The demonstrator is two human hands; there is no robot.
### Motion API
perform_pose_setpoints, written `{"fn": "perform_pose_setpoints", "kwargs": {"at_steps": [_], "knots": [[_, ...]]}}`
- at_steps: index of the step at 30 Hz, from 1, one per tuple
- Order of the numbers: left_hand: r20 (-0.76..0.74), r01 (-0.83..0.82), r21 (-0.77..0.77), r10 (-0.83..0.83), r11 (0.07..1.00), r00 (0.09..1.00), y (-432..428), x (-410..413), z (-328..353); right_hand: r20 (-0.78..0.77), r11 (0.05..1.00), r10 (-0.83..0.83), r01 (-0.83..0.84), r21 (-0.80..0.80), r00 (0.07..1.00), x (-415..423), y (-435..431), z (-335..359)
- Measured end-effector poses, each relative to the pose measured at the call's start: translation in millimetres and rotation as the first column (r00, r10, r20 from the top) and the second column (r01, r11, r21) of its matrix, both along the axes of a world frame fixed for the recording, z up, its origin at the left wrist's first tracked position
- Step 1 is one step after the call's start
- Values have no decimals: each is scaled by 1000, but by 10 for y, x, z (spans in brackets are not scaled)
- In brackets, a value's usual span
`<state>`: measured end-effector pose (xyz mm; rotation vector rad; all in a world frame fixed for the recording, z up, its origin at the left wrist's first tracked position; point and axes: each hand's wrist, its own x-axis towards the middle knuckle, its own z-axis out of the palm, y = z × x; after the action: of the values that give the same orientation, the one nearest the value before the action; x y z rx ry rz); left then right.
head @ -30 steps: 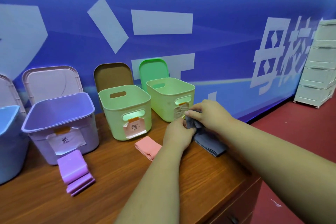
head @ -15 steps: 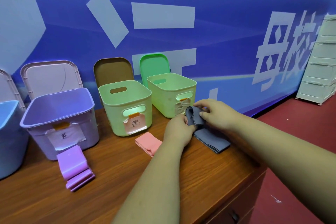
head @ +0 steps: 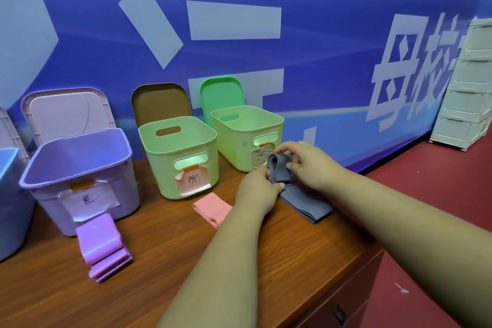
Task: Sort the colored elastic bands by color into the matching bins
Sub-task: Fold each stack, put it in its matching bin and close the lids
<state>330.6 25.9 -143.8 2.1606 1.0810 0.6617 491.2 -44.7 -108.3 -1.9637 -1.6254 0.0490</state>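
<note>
Head view showed both hands working on a dark grey flat elastic band (head: 306,204), a wide, matte, ribbon-like loop on the brown wood-grain tabletop (head: 165,261). Its long axis ran diagonally from the fingers at the far end back toward the table's near right edge. The free length lay flat and doubled on the wood. The far end was raised and rolled over into a soft upright curl.

The left hand (head: 257,189) gripped the band low on the curl's left side, with its fingers bent round the material. The right hand (head: 306,160) pinched the curl from the right, thumb and fingertips closed on it. The right hand was the nearer of the two to the pale green plastic bin with cut-out handles (head: 234,149), which stood just behind the curl. That bin's paper label was partly hidden and unreadable, so it could not be told whether this was the grey band's bin.

On this evidence, the coming lift would need to gather the trailing length, which looked limp and likely to droop.

A salmon-pink flat band (head: 211,208) lay just beside the left wrist, in front of a second pale green bin (head: 165,176). Glossy lilac bands (head: 102,245) lay stacked before a lilac plastic tub (head: 129,194).
</note>
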Motion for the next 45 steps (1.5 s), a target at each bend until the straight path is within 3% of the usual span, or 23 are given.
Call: {"fn": "perform_pose_setpoints", "kwargs": {"at_steps": [6, 12, 16, 20, 23, 31, 41, 45], "knots": [[63, 47, -83, -42, 995, 997, -27, -3, 25, -33, 1000, 1, -1, 16, 999, -39, -36, 15], [44, -39, 37, 38, 999, 998, -29, 48, 2, -45, 999, -2, 4, 35, 999, -75, -187, 58], [44, 0, 132, -6, 991, 999, -80, 52, 14, -43, 1000, -14, 14, 2, 999, -90, -347, 82], [20, 58, 232, -65, 971, 998, -141, 34, 42, -188, 998, -66, 61, -34, 980, -162, -479, 72], [6, 93, 262, -98, 961, 995, -182, -5, 74, -146, 987, -164, 162, -22, 976, -254, -580, 76], [42, 131, -21, -130, 991, 991, -136, -87, 140, -45, 979, -195, 191, -75, 980, -415, -799, 17], [76, 132, -145, -122, 981, 990, -169, -123, 205, 75, 968, -202, 211, -138, 976, -473, -874, -69], [121, 69, -208, -45, 976, 992, -199, -89, 257, 27, 976, -198, 199, -92, 980, -482, -956, -180]]}}
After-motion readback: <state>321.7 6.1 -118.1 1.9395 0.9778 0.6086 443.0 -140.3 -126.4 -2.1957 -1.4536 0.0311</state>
